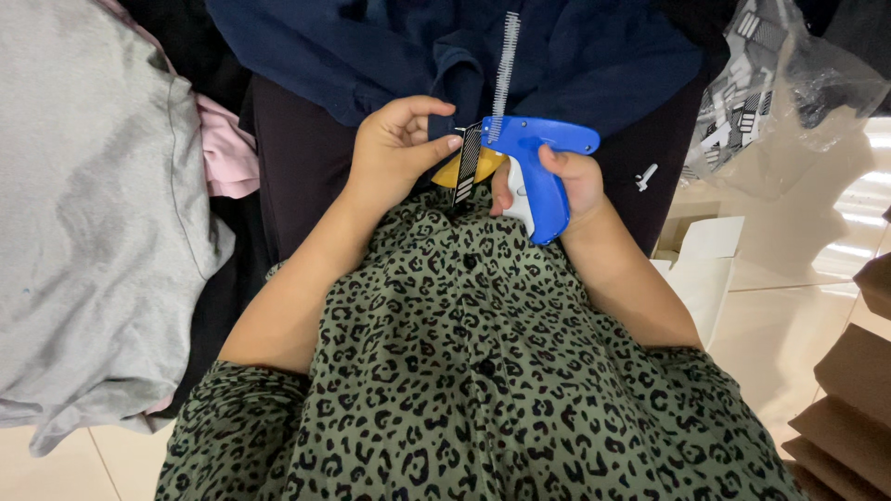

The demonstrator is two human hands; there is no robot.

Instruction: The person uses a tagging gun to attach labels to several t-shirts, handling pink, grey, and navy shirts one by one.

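Pale glossy floor tiles [798, 306] show to the right and below, with heaped clothing filling the rest: a grey garment [93, 213] far to the left, a pink one [227, 148] beside it, and a navy garment [445, 46] spread across the person's lap just beyond both hands. The right hand [571, 186] has its grip closed around the handle of a blue tagging gun [534, 172], one finger on the white trigger; the gun's barrel runs level, pointing left toward the other hand, and a strip of white plastic fasteners [506, 60] stands up from its top, away from the body. The left hand [399, 148] is closed in a pinch on a fold of the navy cloth, thumb pressing a striped black-and-white paper tag [469, 162] that hangs just off the gun's nose, with a yellow tag [464, 172] tucked behind it. So the tag lies directly left of the gun grip, touching the left thumb, its long axis running roughly toward the body. Near the right grip, a clear bag of more tags [761, 83] sits farther right, a small white box [705, 269] below it, and open floor there
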